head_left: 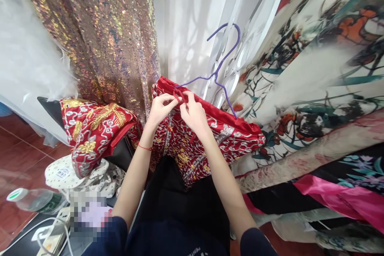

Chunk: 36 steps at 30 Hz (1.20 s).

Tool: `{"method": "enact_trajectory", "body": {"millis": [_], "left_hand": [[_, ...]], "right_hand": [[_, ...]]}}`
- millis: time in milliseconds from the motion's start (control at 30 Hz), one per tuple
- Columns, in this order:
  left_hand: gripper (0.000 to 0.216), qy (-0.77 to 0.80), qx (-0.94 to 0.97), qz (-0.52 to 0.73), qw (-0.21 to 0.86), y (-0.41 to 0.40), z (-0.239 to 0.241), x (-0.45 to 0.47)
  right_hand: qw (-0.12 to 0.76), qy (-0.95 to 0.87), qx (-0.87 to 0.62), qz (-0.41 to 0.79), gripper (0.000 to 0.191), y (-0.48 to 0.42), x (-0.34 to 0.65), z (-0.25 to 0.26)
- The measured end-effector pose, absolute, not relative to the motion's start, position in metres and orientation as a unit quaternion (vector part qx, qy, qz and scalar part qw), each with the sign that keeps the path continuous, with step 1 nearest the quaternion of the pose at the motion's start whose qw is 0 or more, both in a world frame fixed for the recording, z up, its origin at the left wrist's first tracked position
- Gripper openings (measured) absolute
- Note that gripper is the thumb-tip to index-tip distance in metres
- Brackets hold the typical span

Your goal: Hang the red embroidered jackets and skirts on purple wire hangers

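Thin red cord (177,93) at the waistband of a red garment densely embroidered in silver and gold (183,144) is pinched between the thumb and forefinger of the left hand (163,108). A loop of it is gripped beside that by the right hand (195,116), with the thumb and forefinger bent close together. The two hands are held near each other, fingertips almost meeting. A fine red string bracelet (145,148) is worn on the left wrist. The garment is spread in front of the person, above the lap, and its smooth red waistband (217,109) is met by both arms of a purple wire hanger (216,74), tilted with its hook upward. To the left, another red embroidered piece (96,128) is draped over a black surface, near a clear bottle with a white and green cap (37,200). Behind, gold sequinned fabric (120,28) and sheer white fabric (183,20) are hung; to the right, white fabric printed with flowers and branches (300,80) is seen.
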State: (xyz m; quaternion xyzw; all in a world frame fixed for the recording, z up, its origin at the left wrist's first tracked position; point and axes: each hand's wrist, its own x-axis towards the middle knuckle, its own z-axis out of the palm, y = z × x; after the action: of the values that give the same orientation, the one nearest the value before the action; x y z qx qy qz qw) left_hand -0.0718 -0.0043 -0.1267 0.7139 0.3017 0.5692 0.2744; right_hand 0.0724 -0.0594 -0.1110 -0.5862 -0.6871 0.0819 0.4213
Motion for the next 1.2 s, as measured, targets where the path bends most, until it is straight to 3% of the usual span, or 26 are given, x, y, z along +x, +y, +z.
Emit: {"method": "enact_trajectory", "body": {"millis": [67,333,500,700,833,933,1033,1200], "left_hand": [[0.029,0.319,0.725,0.556,0.252,-0.004,-0.129,-0.077],[0.028,0.332,0.734,0.539,0.246,-0.011,-0.121,-0.089],[0.025,0.335,0.735,0.526,0.265,-0.016,-0.118,-0.097],[0.021,0.308,0.739,0.518,0.301,-0.031,-0.113,-0.107],[0.019,0.279,0.687,0.54,0.4,-0.04,-0.111,-0.107],[0.021,0.27,0.681,0.537,0.417,-0.043,-0.111,-0.109],[0.021,0.267,0.728,0.499,0.388,-0.044,-0.112,-0.112],[0.027,0.295,0.763,0.433,0.379,-0.045,-0.109,-0.114]], "right_hand": [[0.437,-0.671,-0.594,0.074,0.031,-0.061,0.07,-0.113],[0.447,-0.647,-0.613,0.075,0.036,-0.057,0.076,-0.116],[0.42,-0.717,-0.531,0.166,0.013,-0.056,0.088,-0.107],[0.408,-0.755,-0.396,0.326,0.021,-0.062,0.107,-0.099],[0.487,-0.722,-0.371,0.322,0.029,-0.062,0.107,-0.099],[0.52,-0.705,-0.359,0.323,0.023,-0.059,0.103,-0.1],[0.51,-0.715,-0.356,0.319,0.018,-0.056,0.101,-0.102],[0.48,-0.76,-0.346,0.269,0.028,-0.054,0.099,-0.106]]}}
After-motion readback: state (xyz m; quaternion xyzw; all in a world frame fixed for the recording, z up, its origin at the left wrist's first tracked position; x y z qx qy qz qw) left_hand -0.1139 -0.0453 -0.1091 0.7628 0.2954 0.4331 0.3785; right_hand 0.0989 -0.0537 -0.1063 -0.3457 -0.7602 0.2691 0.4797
